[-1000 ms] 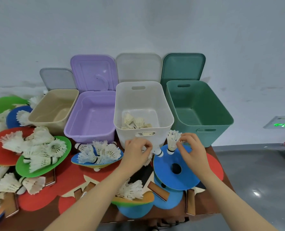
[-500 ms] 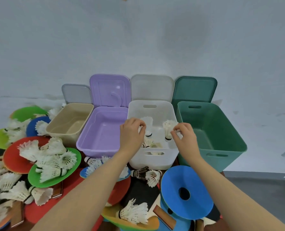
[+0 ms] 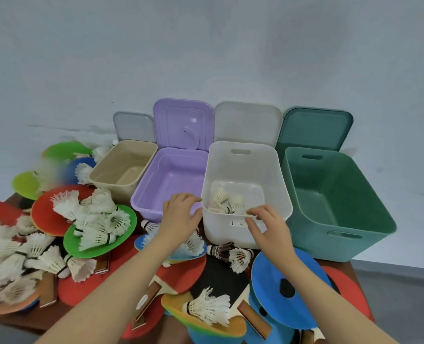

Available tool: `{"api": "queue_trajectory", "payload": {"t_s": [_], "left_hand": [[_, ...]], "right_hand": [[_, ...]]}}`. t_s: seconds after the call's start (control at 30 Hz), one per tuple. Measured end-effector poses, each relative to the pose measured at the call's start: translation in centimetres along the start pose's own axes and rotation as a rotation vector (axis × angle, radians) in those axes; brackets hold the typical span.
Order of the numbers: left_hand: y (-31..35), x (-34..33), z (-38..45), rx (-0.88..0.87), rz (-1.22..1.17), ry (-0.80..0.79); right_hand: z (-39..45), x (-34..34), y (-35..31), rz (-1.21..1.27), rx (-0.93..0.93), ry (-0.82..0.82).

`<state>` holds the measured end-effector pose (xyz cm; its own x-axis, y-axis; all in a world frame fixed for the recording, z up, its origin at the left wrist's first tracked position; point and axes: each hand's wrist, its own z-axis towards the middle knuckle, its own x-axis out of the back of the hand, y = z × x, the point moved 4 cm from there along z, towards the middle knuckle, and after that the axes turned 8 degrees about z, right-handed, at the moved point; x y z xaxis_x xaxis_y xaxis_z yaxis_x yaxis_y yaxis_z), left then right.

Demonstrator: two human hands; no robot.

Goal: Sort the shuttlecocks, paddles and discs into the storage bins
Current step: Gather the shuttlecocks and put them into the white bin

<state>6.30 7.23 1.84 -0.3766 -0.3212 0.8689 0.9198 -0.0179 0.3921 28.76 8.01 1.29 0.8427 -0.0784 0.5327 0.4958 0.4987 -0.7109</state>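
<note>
— Both hands first: where are they?

— Left hand (image 3: 178, 216) hangs over the near right corner of the purple bin (image 3: 171, 181), fingers loosely curled and spread, holding nothing; right hand (image 3: 268, 225) sits at the near rim of the white bin (image 3: 245, 170), fingers apart and bent, also empty, fingertips just at the rim.

— And the big things?

— Four bins stand in a row on the table (image 3: 32, 321), each with its lid propped upright behind it; the green bin (image 3: 335, 202) on the right is the largest, then the white one, the purple one, and the beige bin (image 3: 123, 167) on the left; green, purple and beige show only bare floors.

— Where are the shuttlecocks?

— A few shuttlecocks in the white bin (image 3: 227, 202) lie on its floor near the front wall; many more lie in a loose heap of shuttlecocks (image 3: 92, 219) on the discs to the left; one shuttlecock (image 3: 209, 307) lies on a yellow-orange disc (image 3: 176, 305) near the front edge; a dark-feathered shuttlecock (image 3: 221, 250) lies just before the white bin, touching a white one.

— Discs and paddles?

— A blue disc (image 3: 278, 279) with a dark centre hole sits under the right forearm; a green disc (image 3: 121, 240) and a red disc (image 3: 44, 214) overlap on the left; a red paddle (image 3: 181, 276) lies between the forearms, its wooden handle (image 3: 146, 302) pointing toward the front edge.
</note>
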Motion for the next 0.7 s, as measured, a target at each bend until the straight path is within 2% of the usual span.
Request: {"api": "queue_trajectory", "payload": {"t_s": [0.1,0.27,0.5,0.57,0.7], "left_hand": [[-2.7,0.7,-1.7,0.048,0.019,-0.012],[-6.7,0.9,-3.7,0.152,0.054,-0.085],[-8.8,-0.2,-4.3,0.16,0.116,-0.247],[-9.4,-0.7,-4.2,0.156,0.131,-0.29],[-10.6,-1.3,-3.9,0.17,0.163,-0.317]], "right_hand": [[-1.0,-2.8,-1.1,0.021,0.017,-0.076],[-2.0,-8.3,-1.7,0.015,-0.088,-0.291],[-2.1,-13.9,-2.8,-0.077,-0.167,-0.42],[-2.1,-14.1,-3.2,-0.087,-0.161,-0.399],[-2.2,-12.2,-3.2,-0.011,-0.177,-0.211]]}}
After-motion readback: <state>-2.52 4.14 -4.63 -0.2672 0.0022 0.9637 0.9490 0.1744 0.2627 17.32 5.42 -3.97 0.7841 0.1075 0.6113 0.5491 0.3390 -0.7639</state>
